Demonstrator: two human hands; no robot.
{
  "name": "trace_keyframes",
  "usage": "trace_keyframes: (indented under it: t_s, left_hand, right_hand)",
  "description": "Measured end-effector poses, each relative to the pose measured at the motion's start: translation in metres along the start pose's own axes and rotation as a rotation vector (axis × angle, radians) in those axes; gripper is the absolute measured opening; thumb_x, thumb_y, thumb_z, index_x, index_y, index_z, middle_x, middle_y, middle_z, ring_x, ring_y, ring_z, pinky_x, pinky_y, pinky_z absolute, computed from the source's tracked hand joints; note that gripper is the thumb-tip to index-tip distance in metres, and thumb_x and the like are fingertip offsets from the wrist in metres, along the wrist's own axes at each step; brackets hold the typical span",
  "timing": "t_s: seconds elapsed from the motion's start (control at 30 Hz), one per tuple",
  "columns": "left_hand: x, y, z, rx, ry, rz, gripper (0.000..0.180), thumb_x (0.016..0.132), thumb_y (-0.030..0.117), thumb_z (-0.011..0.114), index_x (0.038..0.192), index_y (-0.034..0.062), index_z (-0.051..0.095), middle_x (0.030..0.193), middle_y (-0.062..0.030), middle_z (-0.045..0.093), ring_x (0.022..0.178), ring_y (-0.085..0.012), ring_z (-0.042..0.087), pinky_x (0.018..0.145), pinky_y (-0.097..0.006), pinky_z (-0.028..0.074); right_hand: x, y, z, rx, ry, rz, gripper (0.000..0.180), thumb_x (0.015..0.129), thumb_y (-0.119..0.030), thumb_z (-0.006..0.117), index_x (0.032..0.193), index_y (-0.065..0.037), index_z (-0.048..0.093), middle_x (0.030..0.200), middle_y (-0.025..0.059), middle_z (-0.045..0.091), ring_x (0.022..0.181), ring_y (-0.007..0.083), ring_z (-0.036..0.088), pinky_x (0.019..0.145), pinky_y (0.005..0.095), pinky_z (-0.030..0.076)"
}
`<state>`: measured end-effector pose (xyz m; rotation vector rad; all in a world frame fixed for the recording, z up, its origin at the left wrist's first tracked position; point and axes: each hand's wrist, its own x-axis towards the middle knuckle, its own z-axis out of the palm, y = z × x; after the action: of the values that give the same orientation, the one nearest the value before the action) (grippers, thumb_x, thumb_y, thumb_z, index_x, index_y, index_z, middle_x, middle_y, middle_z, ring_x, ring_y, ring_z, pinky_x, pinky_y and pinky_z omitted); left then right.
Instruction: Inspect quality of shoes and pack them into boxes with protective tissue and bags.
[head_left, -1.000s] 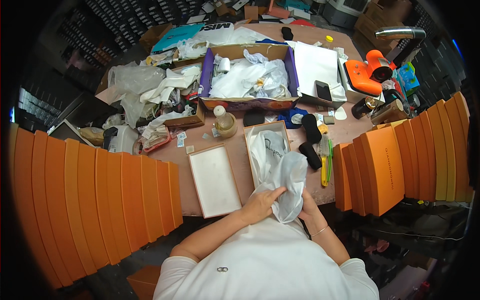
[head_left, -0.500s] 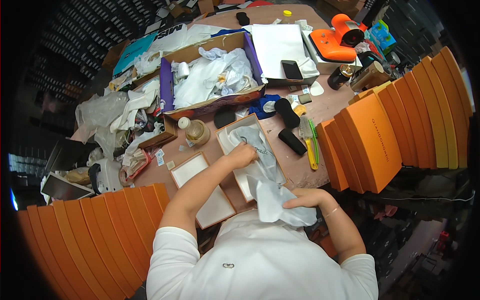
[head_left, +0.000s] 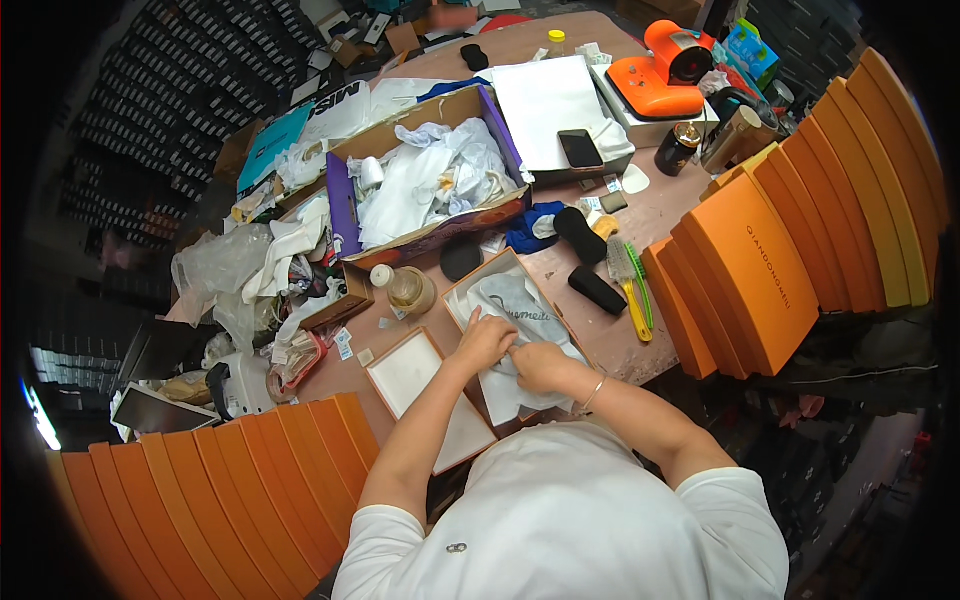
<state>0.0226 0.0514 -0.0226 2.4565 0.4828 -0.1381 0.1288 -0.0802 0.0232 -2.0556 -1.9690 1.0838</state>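
An open shoe box (head_left: 573, 335) with an orange rim lies in front of me. In it rests a pale grey cloth bag (head_left: 535, 320) with dark lettering, stretched along the box's length. My left hand (head_left: 486, 342) is closed on the bag near its middle, fingers pressed together. Right beside it, my right hand (head_left: 540, 367) is also closed on the bag, knuckles up. The two hands almost touch, and they hide the cloth between their fingers. A white-lined box lid (head_left: 430, 400) lies to the left of the box, by my left forearm.
Orange boxes stand in rows at left (head_left: 215, 490) and right (head_left: 760, 260). Behind are a purple carton (head_left: 345, 215) of crumpled paper, a glass jar (head_left: 412, 290), a phone (head_left: 580, 149) and an orange device (head_left: 660, 85). Brushes (head_left: 632, 290) and black pads (head_left: 597, 289) lie to the right.
My right hand has moved from the box's near end up beside my left hand. The bag's near part, bunched over the box's edge before, now lies inside the box. The view has shifted slightly.
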Motion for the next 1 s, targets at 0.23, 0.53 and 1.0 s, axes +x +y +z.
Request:
trace_keyframes:
  t_s: [0.23, 0.53, 1.0]
  left_hand:
    - [-0.01, 0.018, -0.003, 0.217, 0.113, 0.074, 0.029, 0.086, 0.034, 0.06, 0.098, 0.009, 0.07, 0.101, -0.0085, 0.064, 0.11, -0.0267, 0.054, 0.111, -0.057, 0.017]
    - [-0.036, 0.04, 0.003, 0.256, -0.305, 0.053, 0.048, 0.081, 0.042, 0.06, 0.112, 0.0054, 0.063, 0.105, -0.0182, 0.059, 0.109, -0.0333, 0.052, 0.104, -0.057, 0.029]
    - [-0.098, 0.023, 0.077, 0.251, -0.096, -0.015, 0.054, 0.086, 0.021, 0.054, 0.137, 0.0066, 0.041, 0.131, -0.0197, 0.046, 0.123, -0.037, 0.042, 0.103, -0.054, 0.03]
  right_hand:
    - [0.005, 0.031, 0.085, 0.094, 0.422, -0.102, 0.037, 0.076, -0.017, 0.063, 0.106, 0.002, 0.053, 0.091, 0.02, 0.063, 0.084, 0.0336, 0.063, 0.071, 0.0426, 0.052]
    - [0.005, 0.038, 0.012, 0.068, 0.7, -0.136, 0.05, 0.076, -0.02, 0.067, 0.12, -0.001, 0.052, 0.091, 0.0202, 0.064, 0.085, 0.0328, 0.064, 0.075, 0.0432, 0.051]
    - [-0.01, -0.047, 0.035, -0.356, 0.536, -0.29, 0.049, 0.084, -0.019, 0.052, 0.131, -0.006, 0.049, 0.111, 0.0191, 0.056, 0.104, 0.0306, 0.051, 0.084, 0.0389, 0.039]
